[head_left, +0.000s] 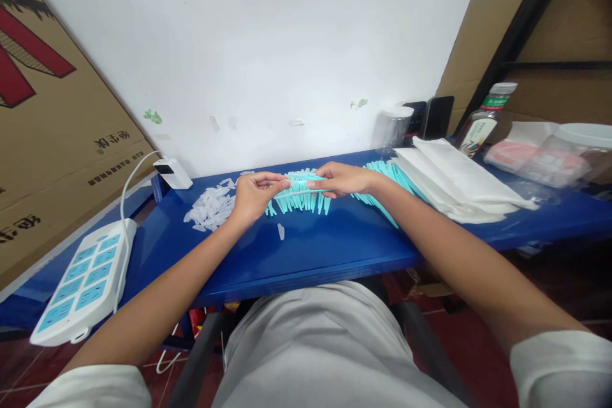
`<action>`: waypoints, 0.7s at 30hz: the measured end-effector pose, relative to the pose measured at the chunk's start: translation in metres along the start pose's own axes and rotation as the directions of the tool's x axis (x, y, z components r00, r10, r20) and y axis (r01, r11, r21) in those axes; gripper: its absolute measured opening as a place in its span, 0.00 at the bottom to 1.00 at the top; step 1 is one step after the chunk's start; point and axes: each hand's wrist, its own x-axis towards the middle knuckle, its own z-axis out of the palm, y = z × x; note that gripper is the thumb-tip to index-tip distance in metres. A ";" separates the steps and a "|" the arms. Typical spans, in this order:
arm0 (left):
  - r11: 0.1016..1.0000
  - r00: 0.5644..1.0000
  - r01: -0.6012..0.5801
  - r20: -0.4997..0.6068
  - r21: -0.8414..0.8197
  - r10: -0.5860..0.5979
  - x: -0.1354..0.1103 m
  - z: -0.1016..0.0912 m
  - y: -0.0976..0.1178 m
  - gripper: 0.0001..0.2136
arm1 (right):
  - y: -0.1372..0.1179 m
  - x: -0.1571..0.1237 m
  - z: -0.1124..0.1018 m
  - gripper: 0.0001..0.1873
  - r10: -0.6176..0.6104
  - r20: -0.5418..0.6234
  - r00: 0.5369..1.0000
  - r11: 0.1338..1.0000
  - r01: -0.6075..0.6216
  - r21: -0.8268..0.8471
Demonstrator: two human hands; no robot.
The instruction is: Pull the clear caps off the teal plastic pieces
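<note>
My left hand [258, 192] is closed in a pinch, thumb against fingers. What sits between its fingertips is too small to make out. My right hand [339, 180] grips a slim teal plastic stick [303, 192], apparently an eyebrow razor, which points toward the left fingertips. Under both hands lies a row of similar teal sticks [301, 203]. Beside my left hand is a heap of small translucent white caps [210, 207]. A single cap [281, 231] lies apart, nearer the table's front edge. More teal sticks [389, 172] are piled under my right forearm.
White paper-like packs [461, 178] are stacked on the right of the blue table [306, 261]. Behind them stand a clear jar [394, 131], two phones [437, 118] and a bottle [482, 121]. A power strip [86, 280] and a small white device [173, 173] are at the left.
</note>
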 end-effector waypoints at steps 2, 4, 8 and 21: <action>1.000 1.000 0.002 0.014 0.007 -0.002 -0.001 0.000 0.001 0.20 | 0.000 0.000 0.000 0.26 -0.007 0.006 1.000 1.000 0.007 -0.002; 1.000 0.999 0.002 0.050 -0.002 -0.002 -0.001 0.000 0.003 0.21 | 0.000 0.000 0.000 0.25 -0.008 0.007 1.000 1.000 0.008 -0.004; 1.000 0.988 -0.004 0.154 -0.009 0.005 -0.003 0.000 0.004 0.21 | -0.003 -0.001 0.002 0.24 0.003 0.021 1.000 0.998 -0.002 -0.057; 0.996 0.941 0.053 0.337 -0.074 -0.025 -0.003 0.002 -0.002 0.18 | -0.008 -0.001 0.010 0.26 -0.028 0.154 0.988 0.989 0.050 -0.138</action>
